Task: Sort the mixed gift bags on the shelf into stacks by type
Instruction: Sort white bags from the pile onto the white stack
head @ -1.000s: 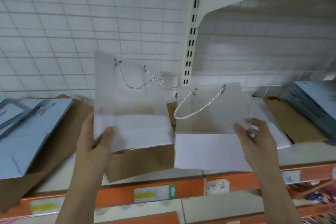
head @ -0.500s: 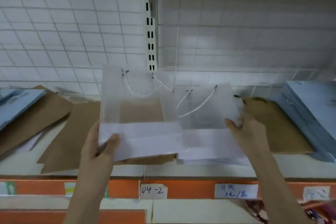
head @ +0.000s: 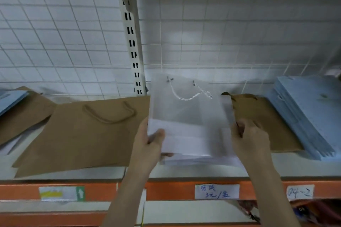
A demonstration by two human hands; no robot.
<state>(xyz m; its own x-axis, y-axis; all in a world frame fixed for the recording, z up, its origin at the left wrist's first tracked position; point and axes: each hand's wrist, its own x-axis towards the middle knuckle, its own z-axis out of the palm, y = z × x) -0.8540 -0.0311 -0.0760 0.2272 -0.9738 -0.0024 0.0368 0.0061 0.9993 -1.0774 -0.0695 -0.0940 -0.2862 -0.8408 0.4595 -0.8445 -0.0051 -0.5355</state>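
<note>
Both hands hold the clear bags (head: 186,116) over the middle of the shelf (head: 287,164), just above a few more clear bags lying flat under them. Left hand (head: 149,143) grips the lower left edge, thumb on top, fingers underneath. Right hand (head: 249,134) pinches the right edge, fingers curled round it. How many bags are in the held bunch is unclear; the film is see-through and blurred.

Other stacks: brown bags (head: 83,131) flat to the left, another brown bag (head: 258,116) partly under the clear ones on the right, blue bags (head: 310,112) far right, a second blue pile (head: 11,97) at the left edge.

Risks, as judged from here:
- Clear film looks slick and floppy, so the bunch could fan out or slide off the pile below when set down, especially toward the front lip of the shelf.
- The cord handle (head: 190,94) hangs loose on top; it could snag on fingers as they let go and drag the top bag askew.
- The pile overlaps the right brown bag, so types stay mixed unless one is shifted; pulling the brown one out later could topple the clear stack.
- Edges are not squared yet, so the stack may end up crooked.
</note>
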